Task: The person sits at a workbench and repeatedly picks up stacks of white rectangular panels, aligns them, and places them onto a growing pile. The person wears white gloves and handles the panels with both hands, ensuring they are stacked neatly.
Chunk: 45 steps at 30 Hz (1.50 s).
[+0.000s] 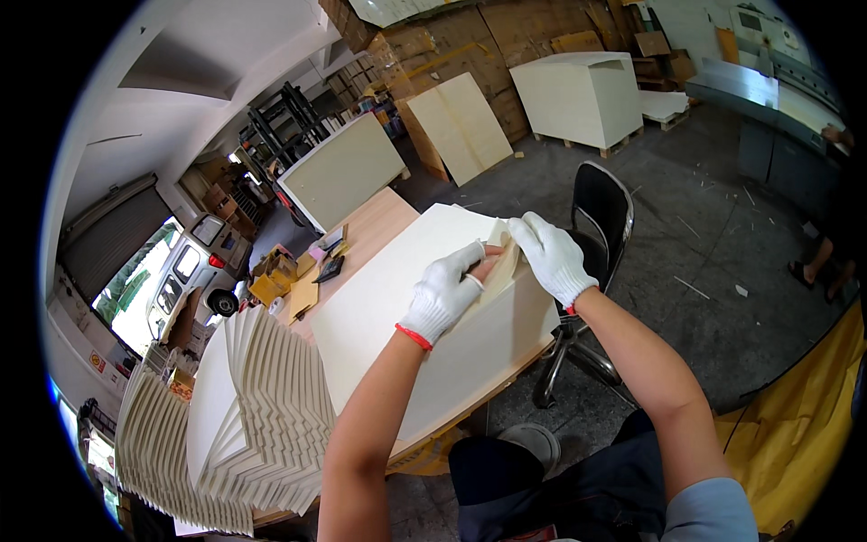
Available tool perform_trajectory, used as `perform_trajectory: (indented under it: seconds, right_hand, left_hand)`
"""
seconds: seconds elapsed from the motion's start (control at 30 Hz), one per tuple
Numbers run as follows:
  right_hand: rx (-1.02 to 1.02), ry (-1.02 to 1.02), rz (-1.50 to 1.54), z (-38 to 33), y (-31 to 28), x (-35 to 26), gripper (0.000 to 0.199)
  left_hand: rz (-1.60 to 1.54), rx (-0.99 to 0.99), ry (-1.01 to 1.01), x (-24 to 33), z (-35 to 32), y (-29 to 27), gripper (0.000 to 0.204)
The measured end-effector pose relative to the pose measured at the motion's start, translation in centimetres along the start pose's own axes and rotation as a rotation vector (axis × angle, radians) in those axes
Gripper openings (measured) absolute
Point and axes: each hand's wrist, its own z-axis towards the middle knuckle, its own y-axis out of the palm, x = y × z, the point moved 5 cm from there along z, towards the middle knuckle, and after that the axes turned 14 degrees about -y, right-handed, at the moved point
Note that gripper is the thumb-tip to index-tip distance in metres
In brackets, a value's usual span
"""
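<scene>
- Head view: my left hand (pixel 442 291), in a white knit glove with a red cuff, rests at the right edge of the pale stack (pixel 388 298); its bare thumb and finger stand a little apart, and I cannot tell whether they pinch anything.
- My right hand (pixel 546 257), gloved alike, lies over the stack's far right corner, fingers stretched out and close together; I cannot tell whether its thumb grips underneath.
- Between my two hands, a curled sheet edge (pixel 508 269) bends up from the stack.
- Under the stack is a wooden table (pixel 375 219), bare wood showing on the stack's far left side.
- Left of the stack, near me, I have fanned sheets (pixel 275 397) in rippling layers.
- Beyond those, also left of the stack, are a small black object (pixel 331 268) and yellow boxes (pixel 271 275).
- Just right of the stack stands a black chair (pixel 603 200) with a metal frame.
- Well beyond the stack, a large pale block (pixel 578 101) sits on a pallet.
- Far left of the stack, a vehicle (pixel 191 264) stands by a roller door (pixel 122 237).
- Far right of the stack, someone else's foot (pixel 804 271) shows in a sandal.
</scene>
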Motion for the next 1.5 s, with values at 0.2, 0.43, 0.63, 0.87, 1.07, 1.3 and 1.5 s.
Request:
perform_trajectory:
  seconds: [0.2, 0.43, 0.63, 0.87, 1.07, 1.3, 1.5]
  right_hand:
    - [-0.017, 0.024, 0.012, 0.0, 0.0, -0.2, 0.049]
    - [-0.037, 0.037, 0.044, 0.0, -0.2, -0.5, 0.049]
    - [-0.011, 0.023, 0.019, -0.2, -0.1, -0.1, 0.046]
    - [-0.022, 0.055, 0.066, -0.1, -0.3, -0.5, 0.048]
    - [-0.025, 0.061, 0.055, -0.1, -0.2, -0.8, 0.048]
    - [0.009, 0.054, 0.188, 0.0, -0.5, -0.1, 0.05]
    - [-0.278, 0.104, -0.17, -0.7, -2.3, 0.9, 0.053]
  left_hand:
    - [0.033, 0.085, 0.08, -0.3, 0.0, 0.1, 0.038]
    - [-0.001, 0.124, 0.114, -0.4, 0.0, 0.0, 0.031]
    - [0.136, 0.087, 0.082, 0.7, -0.7, 0.2, 0.034]
    - [0.083, 0.08, 0.075, 0.5, -0.6, 0.0, 0.031]
    - [0.085, 0.089, 0.088, -0.2, -0.1, 0.2, 0.029]
    - [0.214, 0.122, 0.132, 1.1, -1.1, 0.3, 0.037]
    - [0.146, 0.164, 0.161, 0.5, -1.1, 0.2, 0.04]
